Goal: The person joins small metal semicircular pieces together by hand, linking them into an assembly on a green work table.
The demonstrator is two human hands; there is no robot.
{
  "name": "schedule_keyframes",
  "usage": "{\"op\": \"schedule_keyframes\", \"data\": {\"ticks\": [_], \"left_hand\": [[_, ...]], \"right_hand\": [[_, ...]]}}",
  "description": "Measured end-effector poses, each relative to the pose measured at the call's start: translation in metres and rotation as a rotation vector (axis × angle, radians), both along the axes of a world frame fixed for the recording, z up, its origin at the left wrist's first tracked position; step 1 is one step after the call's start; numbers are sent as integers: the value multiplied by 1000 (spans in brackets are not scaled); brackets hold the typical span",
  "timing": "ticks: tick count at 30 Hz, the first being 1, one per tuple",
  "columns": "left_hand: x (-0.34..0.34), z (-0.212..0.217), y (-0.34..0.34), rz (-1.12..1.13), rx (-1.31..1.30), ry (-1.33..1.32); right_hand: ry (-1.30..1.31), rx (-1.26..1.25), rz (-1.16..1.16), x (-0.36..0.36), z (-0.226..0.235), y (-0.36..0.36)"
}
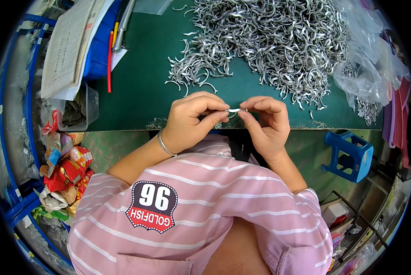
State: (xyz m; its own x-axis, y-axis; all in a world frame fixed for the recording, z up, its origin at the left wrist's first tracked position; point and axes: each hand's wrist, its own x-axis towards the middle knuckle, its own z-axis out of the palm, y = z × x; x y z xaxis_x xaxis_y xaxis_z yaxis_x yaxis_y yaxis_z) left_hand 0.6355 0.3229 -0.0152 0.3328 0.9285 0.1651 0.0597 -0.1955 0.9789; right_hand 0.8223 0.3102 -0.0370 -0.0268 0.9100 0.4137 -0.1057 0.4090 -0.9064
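Observation:
Between my two hands, just over the table's front edge, is a small curved silvery metal strip (233,110). My left hand (192,114), with a bangle at the wrist, pinches its left end between thumb and fingers. The right end sits in the pinch of my right hand (266,120). A second thin curved piece seems to show just under the strip, partly hidden by the fingertips. Beyond my hands a large heap of similar curved metal pieces (269,41) covers the far middle and right of the green table (136,87).
At the left lie stacked papers (70,46), a blue tray (95,62), a red pen (109,68) and a clear plastic box (91,107). Clear plastic bags (366,55) lie at the right. A blue stool (352,156) stands below right; crumpled wrappers (68,174) pile up at left.

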Motion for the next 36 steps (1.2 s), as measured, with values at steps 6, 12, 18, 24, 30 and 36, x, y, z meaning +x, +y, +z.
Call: {"op": "schedule_keyframes", "data": {"ticks": [6, 12, 18, 24, 30, 36], "left_hand": [[-7, 3, 4, 3, 263, 231], [-17, -5, 7, -28, 374, 443], [-24, 0, -1, 130, 206, 385], [-31, 2, -3, 277, -72, 234], [-26, 1, 3, 170, -199, 7], [-28, 1, 4, 39, -188, -105]], "right_hand": [[-126, 6, -34, 1, 1, -4], [-659, 191, -59, 5, 9, 10], [-796, 207, -114, -22, 13, 41], [-790, 305, -94, -26, 11, 50], [-489, 245, 55, -21, 14, 38], [-323, 150, 127, -13, 9, 36]]}}
